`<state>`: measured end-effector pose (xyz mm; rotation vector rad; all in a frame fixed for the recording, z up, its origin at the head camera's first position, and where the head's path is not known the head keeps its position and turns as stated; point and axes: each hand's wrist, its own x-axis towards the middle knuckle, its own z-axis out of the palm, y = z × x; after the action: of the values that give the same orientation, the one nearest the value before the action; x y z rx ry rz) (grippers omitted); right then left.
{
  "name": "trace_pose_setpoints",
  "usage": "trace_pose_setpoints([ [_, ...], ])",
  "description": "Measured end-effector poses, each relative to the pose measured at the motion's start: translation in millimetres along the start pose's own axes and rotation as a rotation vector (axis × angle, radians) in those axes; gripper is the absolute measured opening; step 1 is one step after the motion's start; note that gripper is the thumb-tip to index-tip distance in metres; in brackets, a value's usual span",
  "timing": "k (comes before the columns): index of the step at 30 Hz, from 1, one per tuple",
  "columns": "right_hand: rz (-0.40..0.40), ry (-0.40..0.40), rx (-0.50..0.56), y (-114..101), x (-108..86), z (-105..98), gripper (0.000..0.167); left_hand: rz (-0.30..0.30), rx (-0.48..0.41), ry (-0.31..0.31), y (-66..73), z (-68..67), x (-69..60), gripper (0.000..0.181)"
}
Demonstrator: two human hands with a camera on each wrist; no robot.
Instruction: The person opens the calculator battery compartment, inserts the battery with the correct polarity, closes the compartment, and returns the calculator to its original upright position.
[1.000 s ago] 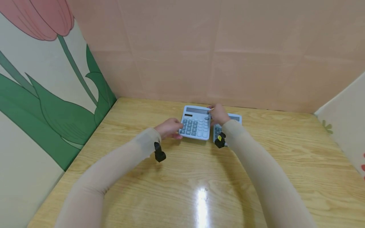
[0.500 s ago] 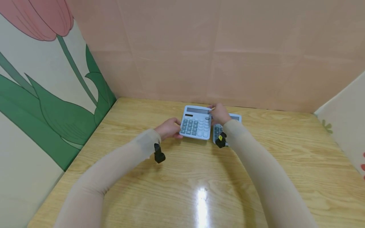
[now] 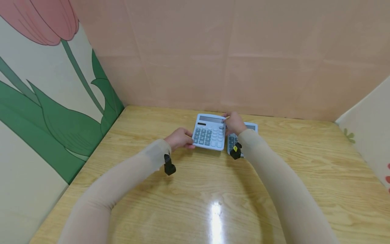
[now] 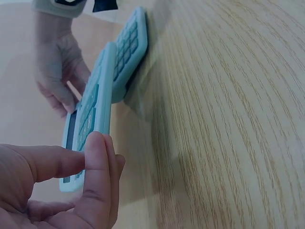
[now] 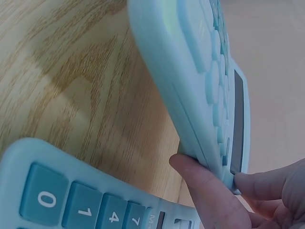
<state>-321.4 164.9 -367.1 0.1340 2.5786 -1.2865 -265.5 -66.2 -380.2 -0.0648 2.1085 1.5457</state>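
A light blue calculator [image 3: 210, 132] is held above the table, its keys facing up toward the head camera. My left hand [image 3: 179, 139] pinches its left edge between thumb and fingers, seen closely in the left wrist view [image 4: 90, 186]. At its upper right corner my right hand [image 3: 234, 122] grips it; the right wrist view shows thumb and finger [image 5: 257, 191] on that corner. A second light blue calculator [image 3: 251, 126] lies on the table just to the right, partly hidden beneath my right hand and wrist.
The wooden table [image 3: 189, 189] reaches back to a pinkish wall covering [image 3: 228, 67]. On the left stands a panel with a tulip picture [image 3: 51, 101], and a pale panel [image 3: 371, 135] is on the right. A bright reflection lies on the front of the table.
Both hands keep their hold on the calculator, which has barely moved. My left hand's fingers have shifted slightly lower along its left edge.
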Motion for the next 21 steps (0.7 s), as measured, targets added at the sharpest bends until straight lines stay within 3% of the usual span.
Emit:
trace_pose_setpoints([
  [21, -0.027, 0.0, 0.003, -1.5, -1.6, -1.4, 0.035, -0.002, 0.009, -0.01, 1.2, -1.7, -3.0, 0.029],
])
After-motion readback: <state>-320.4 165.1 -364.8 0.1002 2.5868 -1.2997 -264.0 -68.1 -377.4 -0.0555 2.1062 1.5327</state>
